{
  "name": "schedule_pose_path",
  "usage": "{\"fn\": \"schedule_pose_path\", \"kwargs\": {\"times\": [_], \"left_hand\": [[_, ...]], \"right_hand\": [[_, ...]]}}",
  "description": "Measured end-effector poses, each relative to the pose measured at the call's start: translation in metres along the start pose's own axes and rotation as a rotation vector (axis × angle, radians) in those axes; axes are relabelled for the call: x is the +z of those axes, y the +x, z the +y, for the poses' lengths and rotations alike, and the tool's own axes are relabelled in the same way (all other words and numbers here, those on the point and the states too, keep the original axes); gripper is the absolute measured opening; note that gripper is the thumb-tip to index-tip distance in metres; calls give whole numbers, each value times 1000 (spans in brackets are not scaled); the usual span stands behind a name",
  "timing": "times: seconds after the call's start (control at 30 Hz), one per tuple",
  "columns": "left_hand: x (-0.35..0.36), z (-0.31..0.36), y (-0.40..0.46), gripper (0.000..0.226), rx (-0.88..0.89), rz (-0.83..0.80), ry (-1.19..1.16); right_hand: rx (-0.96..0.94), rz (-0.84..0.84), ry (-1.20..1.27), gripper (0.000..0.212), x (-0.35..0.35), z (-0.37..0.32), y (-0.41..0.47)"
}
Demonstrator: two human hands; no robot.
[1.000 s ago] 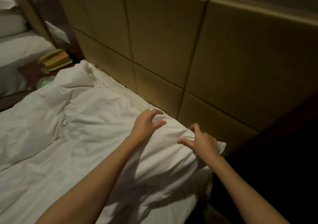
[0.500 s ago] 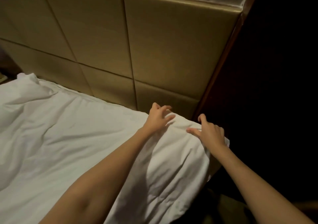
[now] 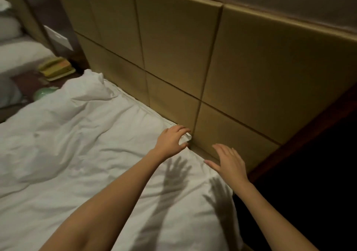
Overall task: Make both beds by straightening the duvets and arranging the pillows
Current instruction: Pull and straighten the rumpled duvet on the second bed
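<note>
A white duvet [image 3: 87, 144] covers the near bed, creased, with its far left corner bunched up at the headboard. My left hand [image 3: 171, 140] hovers over the duvet's top edge beside the headboard, fingers loosely curved and holding nothing. To its right, above the duvet's right corner, my right hand [image 3: 229, 164] is held flat with straight fingers. Both hands cast spread-finger shadows on the cloth below. The second bed [image 3: 21, 55] lies at the far left, blurred, with white pillows [image 3: 7, 28] stacked at its head. No pillow shows on the near bed.
A tan padded headboard [image 3: 183, 57] runs along the bed's far side. Between the beds a dark nightstand holds a yellow telephone [image 3: 56, 69] and a green round object [image 3: 44, 94]. A white switch plate [image 3: 58, 38] hangs above. A dark wooden edge [image 3: 309, 135] and shadow bound the right.
Both hands have let go of the duvet's top right edge and lifted off it; the right hand has opened flat. The view swung right, then back left.
</note>
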State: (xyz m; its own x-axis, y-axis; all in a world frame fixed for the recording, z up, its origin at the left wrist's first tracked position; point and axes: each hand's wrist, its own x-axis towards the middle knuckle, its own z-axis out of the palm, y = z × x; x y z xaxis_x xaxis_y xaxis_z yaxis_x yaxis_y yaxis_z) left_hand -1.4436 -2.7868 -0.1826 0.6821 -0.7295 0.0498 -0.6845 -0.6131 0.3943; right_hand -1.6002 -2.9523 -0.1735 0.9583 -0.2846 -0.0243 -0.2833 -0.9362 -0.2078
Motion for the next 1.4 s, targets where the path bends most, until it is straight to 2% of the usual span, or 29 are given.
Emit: {"fn": "schedule_pose_path", "kwargs": {"times": [0.1, 0.2, 0.23, 0.33, 0.37, 0.47, 0.53, 0.67, 0.83, 0.93, 1.03, 1.13, 1.2, 1.27, 1.33, 1.4], "left_hand": [[-15, -43, 16, 52, -76, 2, 38], [-28, -89, 40, 51, -163, 15, 71], [-31, -105, 48, 50, -192, 17, 79], [-42, -154, 64, 46, -256, 24, 118], [-46, -172, 68, 45, -277, 22, 144], [-59, -229, 78, 45, -329, 11, 221], [-70, -267, 83, 43, -350, -4, 269], [-88, -332, 101, 40, -358, -34, 376], [-106, -388, 130, 46, -255, -145, 621], [-101, -421, 135, 53, -243, -191, 752], [-83, -439, 136, 70, -178, -61, 651], [-61, -439, 144, 54, -257, 154, 337], [-60, -428, 161, 43, -293, 326, 123], [-75, -408, 188, 38, -235, 448, 1], [-87, -390, 214, 35, -161, 513, -13], [-80, -381, 229, 34, -146, 574, -22]], "right_hand": [[-85, -66, 23, 75, 12, -23, 52], [-133, -144, 23, 73, 30, -45, 114], [-151, -177, 17, 79, 37, -53, 134], [-200, -256, 1, 123, 59, -79, 189], [-206, -282, 14, 121, 67, -89, 206], [-256, -333, 102, 86, 90, -126, 251], [-281, -337, 149, 77, 105, -153, 276], [-281, -306, 221, 79, 139, -204, 326], [-217, -309, 313, 85, 169, -260, 371], [-196, -276, 229, 83, 184, -272, 377], [-250, -213, 86, 77, 193, -271, 374], [-294, -209, 87, 70, 191, -262, 378], [-342, -8, 94, 66, 184, -252, 387], [-397, 222, 114, 55, 177, -234, 397], [-424, 338, 105, 48, 170, -216, 401], [-432, 371, 34, 41, 168, -206, 403]]}}
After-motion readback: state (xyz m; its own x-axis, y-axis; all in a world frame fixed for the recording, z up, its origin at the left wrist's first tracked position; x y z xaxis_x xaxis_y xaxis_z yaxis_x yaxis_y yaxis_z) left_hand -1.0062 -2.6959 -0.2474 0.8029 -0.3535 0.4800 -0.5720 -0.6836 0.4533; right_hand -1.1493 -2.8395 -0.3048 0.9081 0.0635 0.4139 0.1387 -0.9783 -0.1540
